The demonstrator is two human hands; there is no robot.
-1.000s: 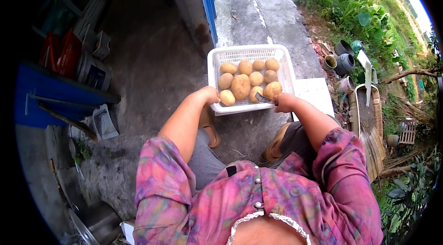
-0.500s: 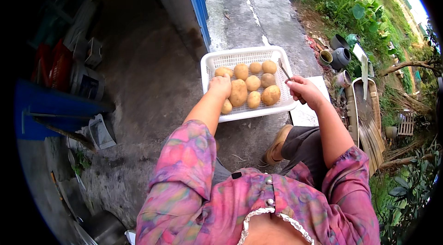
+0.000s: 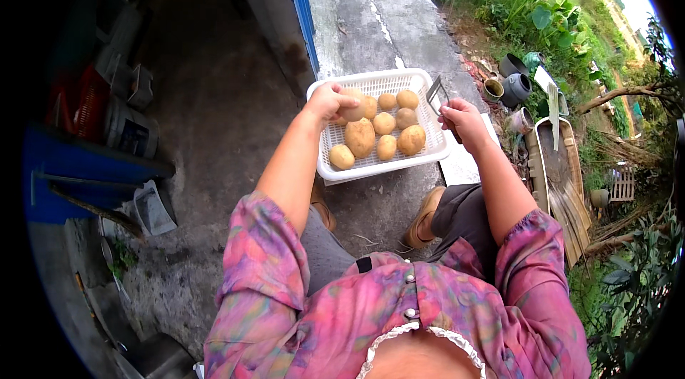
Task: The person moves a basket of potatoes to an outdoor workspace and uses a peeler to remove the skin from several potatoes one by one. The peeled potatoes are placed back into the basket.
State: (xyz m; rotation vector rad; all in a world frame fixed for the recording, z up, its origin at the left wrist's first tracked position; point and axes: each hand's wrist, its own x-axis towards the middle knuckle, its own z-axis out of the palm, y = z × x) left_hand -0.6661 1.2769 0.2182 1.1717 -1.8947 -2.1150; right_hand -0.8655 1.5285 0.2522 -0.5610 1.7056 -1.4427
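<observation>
My left hand (image 3: 328, 103) is closed around a potato (image 3: 352, 103) over the left side of a white plastic basket (image 3: 389, 170). Several other potatoes (image 3: 359, 138) of mixed sizes lie in the basket, most with tan, unpeeled skin. By the basket's right rim, my right hand (image 3: 462, 122) grips a dark-handled peeler (image 3: 432, 88). Its thin metal frame points up and away from me, apart from the potatoes. My right fingers hide part of the handle.
A white board (image 3: 467, 158) lies right of the basket. Pots (image 3: 516, 88) and a long tub (image 3: 560, 165) stand farther right, beside plants. A blue door edge (image 3: 301, 4) rises beyond the basket. My shoes (image 3: 426, 216) are below it.
My left hand has lifted a potato and moved slightly up and left, uncovering a smaller potato. The peeler has turned in my right hand, so its frame now shows broadly.
</observation>
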